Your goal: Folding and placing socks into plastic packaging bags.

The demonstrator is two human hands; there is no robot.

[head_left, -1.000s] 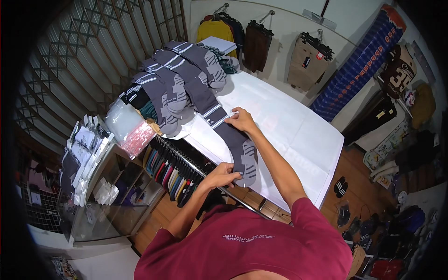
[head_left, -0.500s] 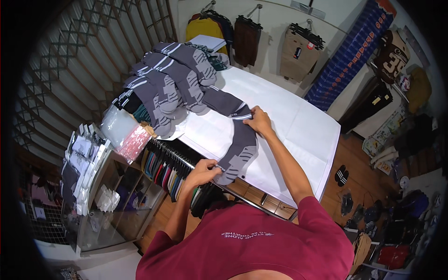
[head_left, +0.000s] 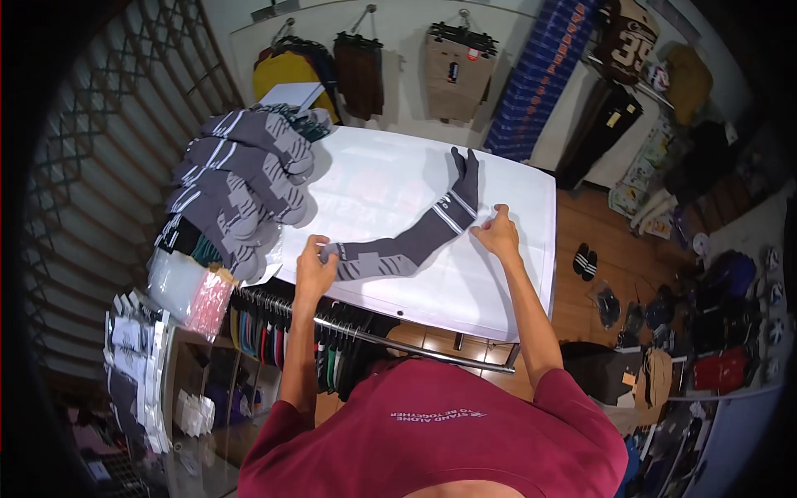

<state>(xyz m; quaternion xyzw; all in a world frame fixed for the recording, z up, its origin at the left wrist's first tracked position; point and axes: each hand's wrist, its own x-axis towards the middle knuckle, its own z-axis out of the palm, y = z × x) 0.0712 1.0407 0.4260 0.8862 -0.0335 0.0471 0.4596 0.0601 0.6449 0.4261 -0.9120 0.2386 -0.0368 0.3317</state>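
Observation:
A long dark grey sock (head_left: pixel 407 247) with lighter grey patches and white stripes stretches across the white table (head_left: pixel 374 183). Its toe is at my left hand (head_left: pixel 315 270), pinched between thumb and fingers. The striped part bends up and away to the right, where the loose cuff end looks folded and split into two points. Beside the stripes is my right hand (head_left: pixel 500 234), thumb and forefinger apart; the thumb tip is close to the sock's edge, and I cannot tell if it touches. At the table's left lies a heap of similar grey socks (head_left: pixel 241 170).
Clear plastic packaging (head_left: pixel 178 270) and a pink packet (head_left: pixel 207 299) lie below the heap. Under the table's near edge, clothes hang on a metal rail (head_left: pixel 390 336). Trousers (head_left: pixel 459 75) hang on the far wall beside a blue roll (head_left: pixel 535 75). Slippers (head_left: pixel 585 261) lie on the floor.
The sock has moved right, away from the heap, and its cuff end has swung up and out. My right hand has come off the striped part. The view has shifted right.

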